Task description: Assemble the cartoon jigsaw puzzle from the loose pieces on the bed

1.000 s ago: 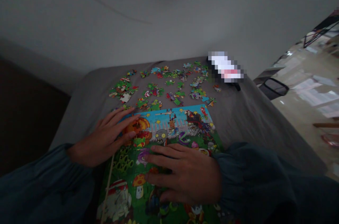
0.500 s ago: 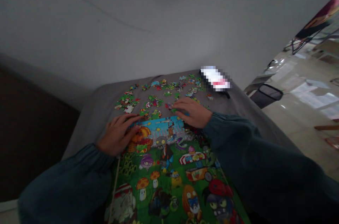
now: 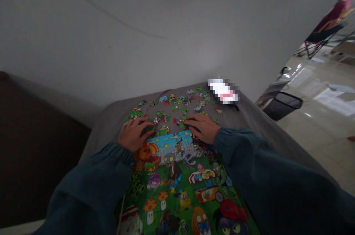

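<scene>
Head view shows the puzzle (image 3: 180, 183) mostly assembled, left hand (image 3: 134, 135) and right hand (image 3: 202, 127) seemingly spread flat among loose pieces (image 3: 172, 105) at its far edge.

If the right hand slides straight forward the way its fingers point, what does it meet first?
The right hand points up and to the left across the table. Its fingers already lie among the loose puzzle pieces, so it would probably push those first; depth is hard to judge in this dim view.
</scene>
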`<state>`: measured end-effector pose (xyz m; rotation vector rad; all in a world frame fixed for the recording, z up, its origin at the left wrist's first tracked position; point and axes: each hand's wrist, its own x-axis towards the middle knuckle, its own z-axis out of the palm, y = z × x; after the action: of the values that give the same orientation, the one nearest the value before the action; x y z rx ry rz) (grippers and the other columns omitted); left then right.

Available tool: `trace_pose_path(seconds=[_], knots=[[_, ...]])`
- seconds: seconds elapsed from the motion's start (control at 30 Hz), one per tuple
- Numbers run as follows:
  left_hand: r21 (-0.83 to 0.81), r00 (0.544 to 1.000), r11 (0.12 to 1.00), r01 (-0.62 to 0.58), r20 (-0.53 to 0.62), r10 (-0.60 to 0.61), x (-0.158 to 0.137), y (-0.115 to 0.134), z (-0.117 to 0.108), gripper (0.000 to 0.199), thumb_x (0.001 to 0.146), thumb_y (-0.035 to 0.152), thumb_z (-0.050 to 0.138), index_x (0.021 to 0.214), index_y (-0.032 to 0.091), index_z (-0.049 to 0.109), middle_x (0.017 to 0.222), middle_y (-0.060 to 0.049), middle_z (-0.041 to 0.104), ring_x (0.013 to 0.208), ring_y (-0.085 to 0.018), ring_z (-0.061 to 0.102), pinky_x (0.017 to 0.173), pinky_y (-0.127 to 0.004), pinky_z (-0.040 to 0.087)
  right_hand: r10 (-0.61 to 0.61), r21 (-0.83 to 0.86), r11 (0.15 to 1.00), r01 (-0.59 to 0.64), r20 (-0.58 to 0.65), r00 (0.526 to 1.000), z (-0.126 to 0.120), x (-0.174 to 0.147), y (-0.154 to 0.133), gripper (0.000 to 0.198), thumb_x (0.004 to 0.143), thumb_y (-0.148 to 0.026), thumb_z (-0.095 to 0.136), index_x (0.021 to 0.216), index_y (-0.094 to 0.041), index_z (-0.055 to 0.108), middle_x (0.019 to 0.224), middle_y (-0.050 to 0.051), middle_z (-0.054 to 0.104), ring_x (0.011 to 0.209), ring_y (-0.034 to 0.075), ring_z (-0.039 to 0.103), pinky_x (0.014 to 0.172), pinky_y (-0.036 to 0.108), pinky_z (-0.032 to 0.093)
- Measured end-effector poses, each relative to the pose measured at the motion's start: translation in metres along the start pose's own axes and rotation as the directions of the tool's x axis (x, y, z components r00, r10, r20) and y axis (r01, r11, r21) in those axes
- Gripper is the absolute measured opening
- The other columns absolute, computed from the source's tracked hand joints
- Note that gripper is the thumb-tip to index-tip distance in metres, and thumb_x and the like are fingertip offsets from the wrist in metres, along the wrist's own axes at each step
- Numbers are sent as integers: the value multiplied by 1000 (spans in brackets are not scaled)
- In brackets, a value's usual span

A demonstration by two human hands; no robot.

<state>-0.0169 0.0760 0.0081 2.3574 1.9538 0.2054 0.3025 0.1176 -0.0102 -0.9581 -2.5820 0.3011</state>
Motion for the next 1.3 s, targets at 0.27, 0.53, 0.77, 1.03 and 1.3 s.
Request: trace_pose_path(seconds=[0.27, 0.53, 0.77, 1.03, 1.3], knots=[[31, 997, 999, 16, -78, -13, -9, -10, 1, 40, 94, 56, 49, 117, 32, 71, 135, -6, 64, 129, -34, 49, 105, -55, 39, 13, -10, 1000, -13, 10, 1000, -1, -1, -3, 40, 99, -19, 46, 136, -16, 62, 129, 14, 63, 120, 27, 56, 105, 47, 46], [41, 998, 999, 14, -68, -12, -18, -45, -1, 50, 95, 53, 39, 129, 28, 67, 143, -8, 61, 134, -32, 52, 111, -52, 42, -1, -26, 1000, 1, -15, 1000, 2, -2, -1, 38, 98, -20, 47, 131, -17, 65, 129, 14, 64, 119, 28, 57, 105, 48, 46], [113, 998, 992, 49, -47, -44, -24, -41, -2, 46, 95, 54, 40, 127, 38, 69, 150, -3, 56, 141, -39, 45, 103, -66, 43, 24, -66, 998, -25, -9, 1000, 2, -2, -5, 37, 100, -23, 48, 132, -20, 66, 130, 12, 63, 119, 26, 57, 105, 46, 46], [144, 994, 984, 109, -26, -106, -21, -49, 1, 59, 96, 54, 33, 141, 26, 59, 152, -10, 53, 143, -39, 42, 108, -64, 41, 81, -201, 976, -85, -26, 996, 0, -2, -13, 42, 103, -35, 45, 138, -16, 61, 134, 13, 61, 127, 31, 50, 107, 48, 43], [81, 988, 990, 111, 103, -119, -34, -78, -13, 76, 92, 71, 25, 131, 22, 68, 149, -9, 56, 133, -34, 57, 112, -49, 46, 60, -201, 977, -64, -27, 998, 4, -4, -10, 46, 104, -37, 43, 145, -19, 54, 147, 12, 53, 138, 32, 45, 113, 48, 40]])
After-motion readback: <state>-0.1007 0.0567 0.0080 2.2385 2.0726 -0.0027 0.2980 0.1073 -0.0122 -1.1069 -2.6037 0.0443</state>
